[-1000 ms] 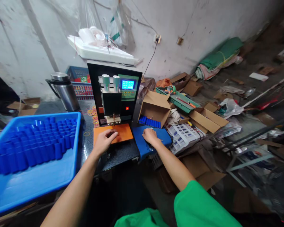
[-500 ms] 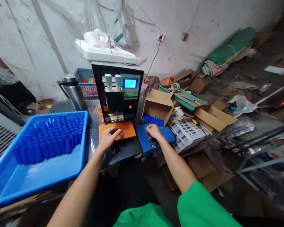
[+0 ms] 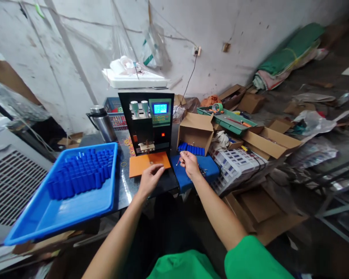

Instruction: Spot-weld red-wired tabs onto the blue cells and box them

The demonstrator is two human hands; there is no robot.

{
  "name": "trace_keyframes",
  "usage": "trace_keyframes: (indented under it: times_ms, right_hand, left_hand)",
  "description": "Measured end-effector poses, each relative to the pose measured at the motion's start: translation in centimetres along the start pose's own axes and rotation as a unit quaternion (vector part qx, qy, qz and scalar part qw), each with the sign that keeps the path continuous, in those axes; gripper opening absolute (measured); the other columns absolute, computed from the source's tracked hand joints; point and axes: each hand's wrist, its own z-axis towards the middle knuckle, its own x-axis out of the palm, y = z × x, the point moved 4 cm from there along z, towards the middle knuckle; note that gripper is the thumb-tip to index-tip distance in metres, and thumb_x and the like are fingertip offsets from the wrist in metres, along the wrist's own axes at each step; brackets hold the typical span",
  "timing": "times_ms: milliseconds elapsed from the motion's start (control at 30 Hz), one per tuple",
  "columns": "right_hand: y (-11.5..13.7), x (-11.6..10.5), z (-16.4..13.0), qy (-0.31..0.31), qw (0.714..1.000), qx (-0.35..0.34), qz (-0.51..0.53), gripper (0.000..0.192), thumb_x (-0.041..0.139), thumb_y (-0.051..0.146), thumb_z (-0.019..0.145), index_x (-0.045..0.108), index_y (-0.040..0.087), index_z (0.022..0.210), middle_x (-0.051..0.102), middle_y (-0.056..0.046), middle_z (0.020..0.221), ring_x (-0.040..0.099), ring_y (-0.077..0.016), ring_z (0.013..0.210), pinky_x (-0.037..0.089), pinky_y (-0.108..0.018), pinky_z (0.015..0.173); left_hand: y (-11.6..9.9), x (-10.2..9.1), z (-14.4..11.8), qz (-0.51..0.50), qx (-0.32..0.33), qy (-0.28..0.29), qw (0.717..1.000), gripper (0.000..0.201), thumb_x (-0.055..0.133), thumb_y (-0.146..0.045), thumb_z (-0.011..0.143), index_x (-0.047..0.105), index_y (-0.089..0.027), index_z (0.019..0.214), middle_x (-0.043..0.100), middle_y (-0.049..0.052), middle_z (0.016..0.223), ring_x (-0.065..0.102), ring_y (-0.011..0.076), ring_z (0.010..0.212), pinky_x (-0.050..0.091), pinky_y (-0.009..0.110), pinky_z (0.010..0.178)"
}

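Observation:
My right hand [image 3: 189, 163] is raised over a blue cloth-like surface [image 3: 189, 182], thumb and fingers pinched on a short thin wire [image 3: 178, 162] with a reddish part. Beneath and beside that hand lie several small loose shiny pieces [image 3: 203, 171], too small to make out. My left hand [image 3: 152, 179] reaches over the front edge of an orange plate [image 3: 139, 164], its fingers stretched out to the right and nothing visible in them. Behind the plate stands a black spot-welding machine [image 3: 145, 131] with a lit blue display. Blue cylindrical cells [image 3: 192, 148] lie in an open cardboard box.
A blue tray [image 3: 72, 209] at left holds many upright blue cylinders [image 3: 81, 174]. Behind it stand a steel jug [image 3: 103, 124] and rubber bands [image 3: 129, 145]. To the right are a green tray [image 3: 229, 121], a white plastic basket [image 3: 232, 166] and open cardboard boxes [image 3: 270, 143].
My right hand has lifted off the loose pieces with the thin wire in its fingers. My left hand has drawn back toward the plate's front edge, fingers straighter. The camera view has shifted.

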Motion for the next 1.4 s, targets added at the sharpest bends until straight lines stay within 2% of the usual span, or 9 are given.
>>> trace_keyframes:
  times_ms: [100,200,500,733,833,933,1000,1200,1400]
  right_hand:
    - [-0.5,1.7,-1.3,0.02,1.0,0.006,0.0,0.033,0.076,0.045,0.07,0.058,0.019,0.077,0.047,0.007,0.057,0.038,-0.0052,0.049,0.026,-0.016,0.041]
    - [-1.0,3.0,-2.2,0.032,0.999,0.011,-0.001,0.032,0.075,0.045,0.072,0.058,0.018,0.077,0.047,0.007,0.057,0.037,-0.0049,0.047,0.026,-0.017,0.041]
    - [-2.4,4.6,-3.4,0.032,0.999,0.037,0.002,0.033,0.074,0.046,0.072,0.056,0.018,0.075,0.047,0.007,0.055,0.037,-0.0052,0.046,0.026,-0.018,0.042]
    - [-3.0,4.8,-3.6,0.033,0.999,0.033,-0.002,0.03,0.074,0.043,0.072,0.057,0.019,0.075,0.048,0.006,0.056,0.037,-0.0056,0.047,0.028,-0.019,0.043]
    - [-2.7,4.9,-3.6,0.057,0.998,0.035,-0.004,0.029,0.074,0.043,0.072,0.057,0.019,0.074,0.05,0.005,0.057,0.037,-0.0058,0.047,0.028,-0.019,0.043]
    - [-2.5,4.8,-3.4,0.069,0.996,0.058,0.018,0.028,0.074,0.041,0.072,0.057,0.018,0.073,0.049,0.005,0.056,0.036,-0.0056,0.046,0.026,-0.019,0.042]
    - [-2.5,4.6,-3.3,0.073,0.995,0.069,0.024,0.028,0.074,0.04,0.071,0.057,0.018,0.072,0.048,0.006,0.055,0.036,-0.0055,0.046,0.024,-0.018,0.041]
    - [-2.5,4.0,-3.2,0.1,0.993,0.051,-0.022,0.028,0.075,0.041,0.071,0.059,0.018,0.074,0.048,0.006,0.053,0.036,-0.0055,0.046,0.024,-0.018,0.042]
    - [-2.4,4.3,-3.4,0.099,0.994,0.014,-0.034,0.031,0.074,0.045,0.073,0.058,0.019,0.075,0.047,0.007,0.054,0.036,-0.0054,0.046,0.025,-0.019,0.042]
  left_hand:
    - [-0.9,1.5,-1.4,-0.022,-0.014,0.0,1.0,0.042,0.069,-0.052,0.076,0.075,-0.015,0.095,0.076,0.009,0.094,0.07,0.0235,0.087,0.054,0.036,0.085]
    - [-1.6,2.0,-2.1,-0.033,-0.011,-0.019,0.999,0.037,0.071,-0.048,0.074,0.075,-0.015,0.091,0.076,0.008,0.089,0.069,0.0213,0.081,0.054,0.033,0.079]
    - [-1.0,1.2,-2.4,-0.037,-0.021,-0.037,0.998,0.031,0.066,-0.046,0.078,0.067,-0.015,0.076,0.065,0.002,0.067,0.056,0.0128,0.06,0.043,0.024,0.06]
    - [-0.5,0.7,-2.7,-0.087,-0.051,-0.054,0.993,0.032,0.071,-0.046,0.074,0.066,-0.015,0.075,0.065,0.002,0.072,0.057,0.0135,0.068,0.045,0.024,0.067]
    - [0.2,1.0,-2.9,-0.191,-0.135,-0.029,0.972,0.041,0.074,-0.052,0.068,0.068,-0.014,0.082,0.07,0.007,0.084,0.064,0.0183,0.078,0.05,0.028,0.072]
    - [0.8,1.9,-3.4,-0.308,-0.249,0.043,0.917,0.051,0.073,-0.056,0.066,0.067,-0.013,0.091,0.072,0.011,0.083,0.066,0.0209,0.073,0.052,0.031,0.066]
    - [0.7,2.3,-3.6,-0.34,-0.275,0.072,0.897,0.049,0.074,-0.052,0.066,0.067,-0.011,0.091,0.07,0.011,0.078,0.064,0.018,0.065,0.051,0.029,0.06]
    - [0.0,1.4,-3.5,-0.349,-0.233,0.01,0.908,0.043,0.077,-0.044,0.063,0.067,-0.011,0.09,0.062,0.002,0.065,0.047,0.0078,0.047,0.032,0.02,0.043]
    - [0.4,1.7,-3.8,-0.308,-0.232,0.016,0.923,0.05,0.075,-0.051,0.063,0.065,-0.012,0.093,0.059,-0.001,0.063,0.04,0.0063,0.044,0.023,0.019,0.042]
